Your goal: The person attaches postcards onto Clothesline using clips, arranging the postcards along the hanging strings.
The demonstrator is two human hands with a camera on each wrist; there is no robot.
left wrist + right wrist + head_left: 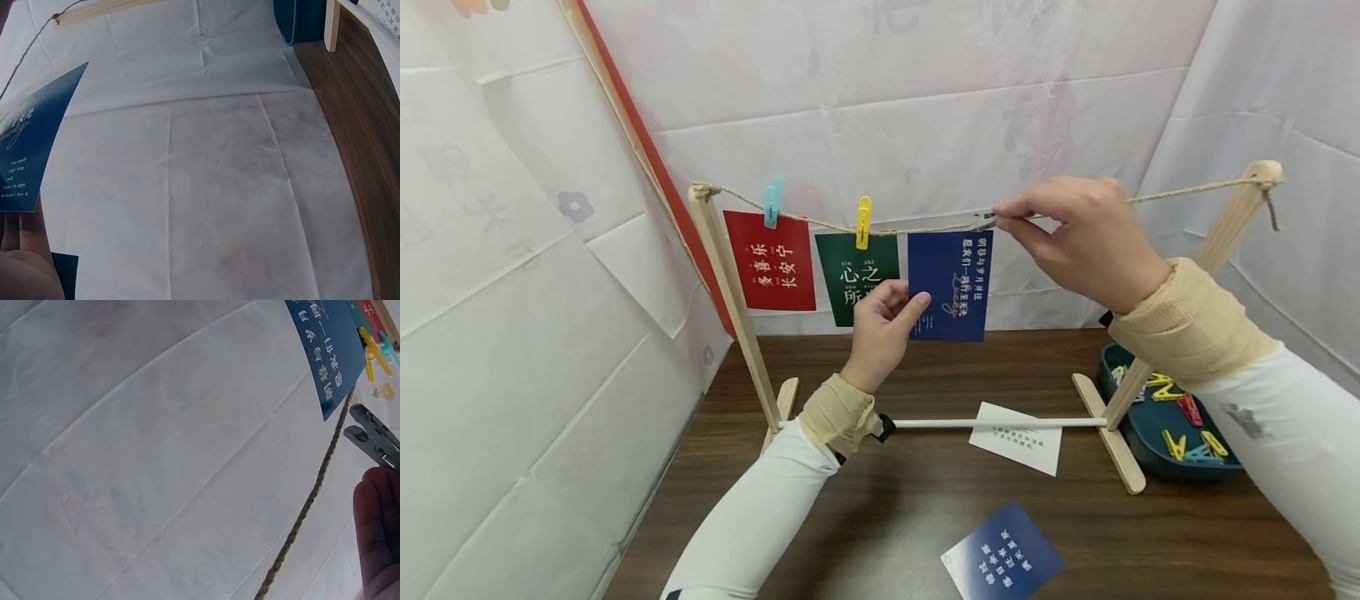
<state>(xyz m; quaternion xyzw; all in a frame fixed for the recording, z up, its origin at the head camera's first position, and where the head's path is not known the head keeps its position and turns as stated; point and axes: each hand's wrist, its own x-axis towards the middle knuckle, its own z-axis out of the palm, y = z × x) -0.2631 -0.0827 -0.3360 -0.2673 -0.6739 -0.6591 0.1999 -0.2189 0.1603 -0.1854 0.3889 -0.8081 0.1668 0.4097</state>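
Note:
My left hand (880, 337) pinches the left edge of a dark blue card (951, 279) between thumb and fingers. The card's top edge lies right at a twine line (925, 229). With thumb and fingertips, my right hand (1086, 242) pinches a grey clothespin (378, 440). In the right wrist view its jaws stand apart, close beside the twine and the card's corner. To the left, a red card (771, 267) hangs under a light blue clothespin (772, 202), and a green card (842, 258), partly behind my left hand, under a yellow one (863, 223).
A wooden stand, with a left post (733, 308) and right post (1228, 225), carries the twine. Behind its right foot sits a dark teal tray (1150, 442) of coloured clothespins. A white card (1018, 446) and a blue-and-white card (1003, 554) lie on the brown table (880, 517).

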